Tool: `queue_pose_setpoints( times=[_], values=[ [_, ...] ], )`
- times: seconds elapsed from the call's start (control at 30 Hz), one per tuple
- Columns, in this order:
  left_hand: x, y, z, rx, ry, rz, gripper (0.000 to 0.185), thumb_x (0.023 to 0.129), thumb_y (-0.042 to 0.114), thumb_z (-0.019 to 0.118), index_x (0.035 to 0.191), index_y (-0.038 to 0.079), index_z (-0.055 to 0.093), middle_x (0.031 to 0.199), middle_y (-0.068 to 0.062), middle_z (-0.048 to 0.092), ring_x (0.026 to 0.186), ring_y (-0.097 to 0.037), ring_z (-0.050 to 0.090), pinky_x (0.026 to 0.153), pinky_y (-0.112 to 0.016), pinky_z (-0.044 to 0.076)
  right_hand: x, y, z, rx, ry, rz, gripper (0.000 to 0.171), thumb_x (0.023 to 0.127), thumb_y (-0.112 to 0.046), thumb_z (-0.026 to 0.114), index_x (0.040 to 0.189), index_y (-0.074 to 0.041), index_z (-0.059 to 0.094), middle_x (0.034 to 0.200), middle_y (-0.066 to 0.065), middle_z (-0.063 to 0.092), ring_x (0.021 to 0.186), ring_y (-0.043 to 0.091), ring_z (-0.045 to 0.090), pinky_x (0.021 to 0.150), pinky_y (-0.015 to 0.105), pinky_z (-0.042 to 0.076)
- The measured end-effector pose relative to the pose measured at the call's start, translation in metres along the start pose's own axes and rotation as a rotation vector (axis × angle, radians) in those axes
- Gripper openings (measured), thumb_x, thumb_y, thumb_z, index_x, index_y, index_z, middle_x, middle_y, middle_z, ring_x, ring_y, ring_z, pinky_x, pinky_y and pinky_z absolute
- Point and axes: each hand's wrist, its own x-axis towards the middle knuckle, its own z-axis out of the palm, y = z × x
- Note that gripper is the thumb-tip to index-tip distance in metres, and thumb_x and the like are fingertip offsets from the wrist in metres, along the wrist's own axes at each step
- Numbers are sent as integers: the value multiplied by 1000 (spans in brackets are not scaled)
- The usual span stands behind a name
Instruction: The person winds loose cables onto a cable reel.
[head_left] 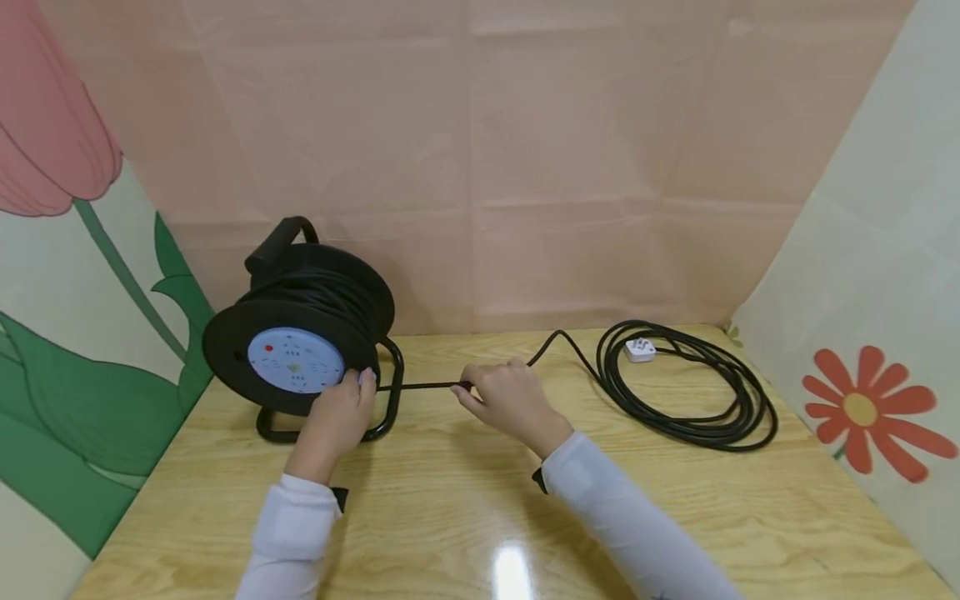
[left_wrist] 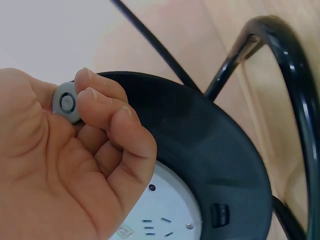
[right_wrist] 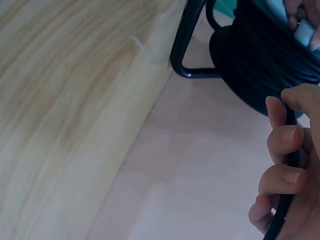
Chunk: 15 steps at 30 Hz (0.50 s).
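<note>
A black cable reel (head_left: 300,308) with a pale blue socket face (head_left: 296,360) stands at the left of the table, cable wound round its drum. My left hand (head_left: 341,421) is at the right side of that face; in the left wrist view its fingers curl round a grey crank knob (left_wrist: 67,102) on the reel's black flange (left_wrist: 215,145). To the right, my right hand (head_left: 517,400) grips the black cable (head_left: 427,385), which runs straight from the reel into the fist. The right wrist view has the cable (right_wrist: 286,205) passing along the palm under curled fingers.
Loose coils of cable (head_left: 675,429) lie on the table at the right, with a white plug (head_left: 640,350) inside the loop. The reel rests on a black tube frame (head_left: 395,392) with a carrying handle (head_left: 273,243) on top. A pinkish sheet (head_left: 562,167) hangs behind the table.
</note>
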Motion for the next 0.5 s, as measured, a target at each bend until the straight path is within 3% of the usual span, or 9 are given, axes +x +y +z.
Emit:
queue_pose_setpoints(
  times=[0.3,0.5],
  values=[
    [-3,-12,7,27,-38,-7,61,111,35,20,126,-16,51,118,-40,58,107,-53,59,89,-60,48,5,-12,10,105,-51,-28,16,98,-28,65,89,-17,71,73,-7,71,50,2,46,57,31,39],
    [-4,-22,10,14,-67,-34,62,111,37,20,126,-16,50,120,-40,58,109,-53,59,91,-60,47,5,-14,16,142,-57,-16,17,97,-31,68,91,-15,72,78,-4,72,59,7,57,65,32,41]
  ],
)
